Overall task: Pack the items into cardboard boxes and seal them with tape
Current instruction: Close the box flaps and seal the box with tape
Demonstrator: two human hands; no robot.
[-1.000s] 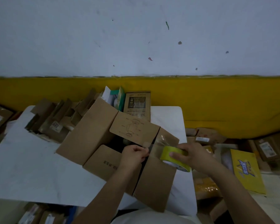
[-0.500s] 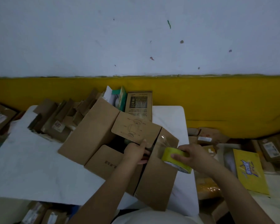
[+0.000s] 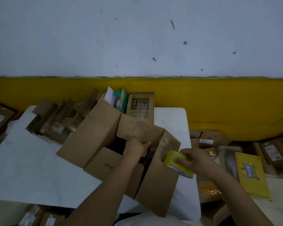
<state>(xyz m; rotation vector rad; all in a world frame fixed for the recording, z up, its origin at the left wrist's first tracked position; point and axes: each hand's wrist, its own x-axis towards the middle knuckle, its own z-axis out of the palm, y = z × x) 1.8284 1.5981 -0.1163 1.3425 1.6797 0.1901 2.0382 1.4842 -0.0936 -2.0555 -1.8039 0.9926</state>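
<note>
Cardboard box (image 3: 91, 136) flap edge in left hand (image 3: 135, 148), tape roll (image 3: 170, 158) in right hand (image 3: 194, 160)

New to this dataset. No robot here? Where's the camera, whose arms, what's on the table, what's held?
No robot: a person works bare-handed. The one picture comes from a wide-angle camera worn on their head, looking down at the hands. On the white table stands an open cardboard box with its flaps spread. Behind it are flattened cardboard and a printed carton. The right hand grips a yellow tape roll, with clear tape drawn out toward the box. The left hand is at the far flap's edge; whether it pinches the tape's end is unclear.
</note>
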